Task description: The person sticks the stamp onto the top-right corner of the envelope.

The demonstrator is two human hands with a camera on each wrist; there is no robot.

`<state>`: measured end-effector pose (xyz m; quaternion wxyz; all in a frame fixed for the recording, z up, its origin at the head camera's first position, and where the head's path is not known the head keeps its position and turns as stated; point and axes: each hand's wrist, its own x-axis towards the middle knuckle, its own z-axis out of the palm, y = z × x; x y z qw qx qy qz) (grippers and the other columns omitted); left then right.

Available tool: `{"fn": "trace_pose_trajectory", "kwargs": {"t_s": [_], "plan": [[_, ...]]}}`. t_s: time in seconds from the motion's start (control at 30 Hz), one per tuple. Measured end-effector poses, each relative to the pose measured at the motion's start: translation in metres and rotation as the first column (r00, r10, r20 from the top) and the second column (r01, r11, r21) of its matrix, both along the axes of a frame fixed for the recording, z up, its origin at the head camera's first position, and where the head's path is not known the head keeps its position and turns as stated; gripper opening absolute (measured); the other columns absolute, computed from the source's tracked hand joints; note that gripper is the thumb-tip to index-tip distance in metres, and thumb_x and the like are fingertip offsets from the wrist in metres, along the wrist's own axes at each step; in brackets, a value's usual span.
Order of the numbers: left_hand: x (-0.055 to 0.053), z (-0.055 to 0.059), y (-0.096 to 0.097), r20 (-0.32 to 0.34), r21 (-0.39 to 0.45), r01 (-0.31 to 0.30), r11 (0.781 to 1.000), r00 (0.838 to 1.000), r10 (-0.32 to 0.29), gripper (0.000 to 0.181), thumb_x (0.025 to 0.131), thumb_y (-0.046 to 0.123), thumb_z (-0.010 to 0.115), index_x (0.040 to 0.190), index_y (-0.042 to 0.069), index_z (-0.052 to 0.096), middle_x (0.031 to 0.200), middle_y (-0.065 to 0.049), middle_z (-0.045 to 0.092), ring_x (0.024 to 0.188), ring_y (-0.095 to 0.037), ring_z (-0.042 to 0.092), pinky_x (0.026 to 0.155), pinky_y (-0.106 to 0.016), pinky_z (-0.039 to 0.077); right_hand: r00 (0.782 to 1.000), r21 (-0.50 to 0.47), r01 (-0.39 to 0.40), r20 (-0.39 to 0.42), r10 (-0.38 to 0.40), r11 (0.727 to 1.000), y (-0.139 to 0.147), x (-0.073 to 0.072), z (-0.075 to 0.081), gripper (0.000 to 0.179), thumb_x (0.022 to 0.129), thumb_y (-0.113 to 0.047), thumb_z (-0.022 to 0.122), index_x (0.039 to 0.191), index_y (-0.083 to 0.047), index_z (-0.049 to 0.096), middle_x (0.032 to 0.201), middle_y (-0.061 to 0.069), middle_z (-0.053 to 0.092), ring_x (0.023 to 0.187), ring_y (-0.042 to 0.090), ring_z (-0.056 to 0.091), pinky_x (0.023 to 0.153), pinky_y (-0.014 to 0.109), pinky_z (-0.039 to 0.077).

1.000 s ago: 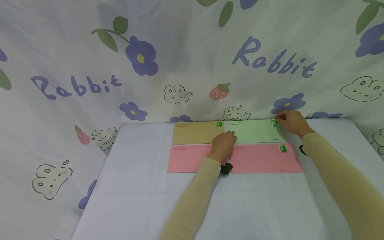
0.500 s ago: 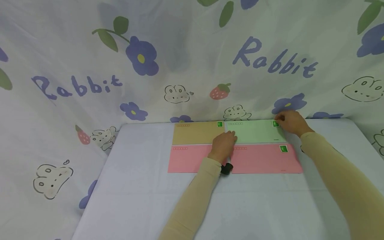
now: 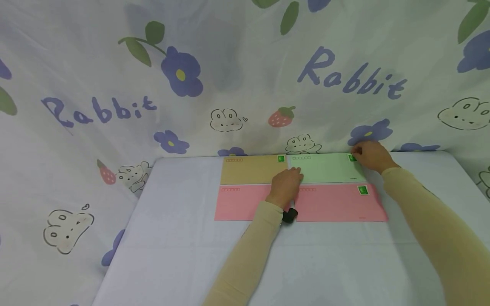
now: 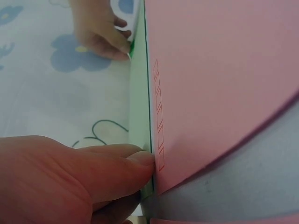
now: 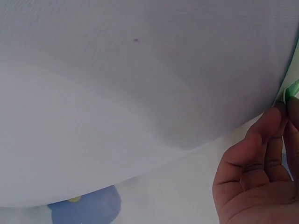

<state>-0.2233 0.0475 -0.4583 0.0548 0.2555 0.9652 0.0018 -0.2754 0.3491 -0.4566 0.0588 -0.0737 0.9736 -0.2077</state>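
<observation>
A light green envelope (image 3: 325,168) lies at the back of the table, a green stamp (image 3: 352,157) at its top right corner. My right hand (image 3: 373,156) pinches this stamp at the corner, also seen in the right wrist view with the stamp's edge (image 5: 292,88) by the fingertips. My left hand (image 3: 285,186) rests on the left end of the green envelope, with fingers pressing its edge in the left wrist view. Below it lies a pink envelope (image 3: 337,206) bearing a stamp (image 3: 363,190); its right edge lifts slightly.
On the left, a tan envelope (image 3: 249,172) with a stamp (image 3: 281,159) lies above another pink envelope (image 3: 239,206), which my left forearm partly covers. A white cloth covers the table (image 3: 172,255). Behind it hangs a rabbit-print curtain (image 3: 245,63).
Both hands keep nearly the same places. The whole scene drifts very slightly to the right in the head view.
</observation>
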Motion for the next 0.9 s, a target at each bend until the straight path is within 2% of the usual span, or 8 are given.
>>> {"fn": "trace_pose_trajectory", "kwargs": {"t_s": [0.3,0.67,0.9], "plan": [[-0.0005,-0.0023,-0.0003,-0.021,0.014,0.007,1.000,1.000,-0.007,0.039,0.097,0.011,0.067,0.134,0.024,0.067,0.146,0.004,0.056,0.128,-0.017,0.058,0.099,-0.033,0.052,1.000,0.036,0.009,-0.007,-0.009,0.999,-0.0030,-0.0028,-0.0012,0.028,0.097,-0.010,0.054,0.114,0.009,0.067,0.113,0.029,0.066,0.102,0.044,0.062,0.089,0.059,0.049],[-0.0014,-0.0048,-0.0006,-0.021,0.024,0.006,1.000,1.000,-0.005,0.040,0.095,0.011,0.069,0.134,0.024,0.067,0.147,0.005,0.055,0.129,-0.017,0.057,0.100,-0.033,0.051,1.000,0.093,0.020,0.012,-0.021,0.995,-0.0090,-0.0030,0.0003,0.030,0.098,-0.010,0.054,0.117,0.008,0.067,0.118,0.028,0.066,0.105,0.044,0.062,0.089,0.058,0.050],[-0.0020,-0.0038,-0.0006,-0.010,0.014,0.010,1.000,1.000,-0.010,0.040,0.097,0.010,0.067,0.135,0.023,0.066,0.148,0.004,0.053,0.132,-0.017,0.055,0.103,-0.033,0.049,1.000,0.129,0.028,-0.013,-0.026,0.991,-0.0088,-0.0041,-0.0027,0.029,0.097,-0.010,0.054,0.117,0.005,0.069,0.117,0.026,0.068,0.101,0.044,0.065,0.086,0.058,0.052]]}}
